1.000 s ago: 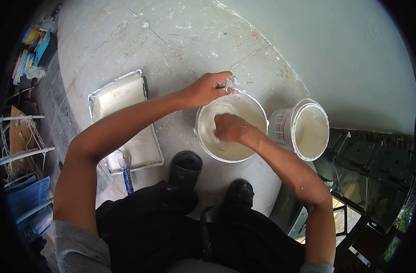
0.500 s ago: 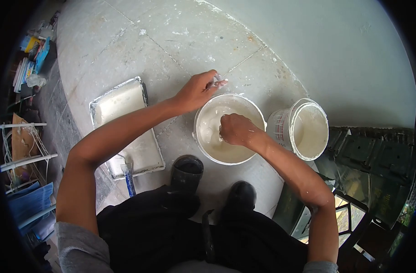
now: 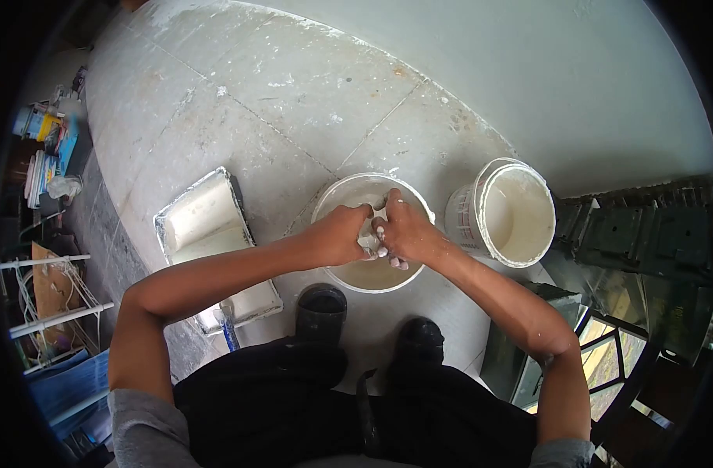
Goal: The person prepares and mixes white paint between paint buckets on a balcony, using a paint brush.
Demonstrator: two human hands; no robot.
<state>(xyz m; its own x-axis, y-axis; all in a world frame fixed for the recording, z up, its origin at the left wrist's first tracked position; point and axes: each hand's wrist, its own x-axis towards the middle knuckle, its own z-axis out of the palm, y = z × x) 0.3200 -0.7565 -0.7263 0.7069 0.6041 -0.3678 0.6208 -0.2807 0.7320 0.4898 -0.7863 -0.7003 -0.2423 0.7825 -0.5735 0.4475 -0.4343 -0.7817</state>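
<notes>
Both my hands meet over a round white bucket (image 3: 325, 204) with whitish liquid paint inside. My left hand (image 3: 342, 234) comes in from the left, its fingers curled toward the other hand. White paint coats the fingertips of my right hand (image 3: 407, 232), which are bent inward right at the left hand's fingers. I cannot tell what, if anything, the fingers hold between them. To the left, a paint tray (image 3: 208, 209) carries white paint and lies partly behind my left forearm. A brush with a blue handle (image 3: 229, 331) rests at the tray's near end.
A second white bucket (image 3: 520, 214), coated inside with paint, stands to the right near the wall (image 3: 606, 101). Dark green metal boxes (image 3: 637, 242) line the right side. My black boots (image 3: 321, 310) are close below the bucket. A white rack (image 3: 52, 296) and clutter stand far left.
My right hand has risen out of the paint, and its fingers have opened out from a fist. My left hand has come from beyond the rim to meet it over the bucket.
</notes>
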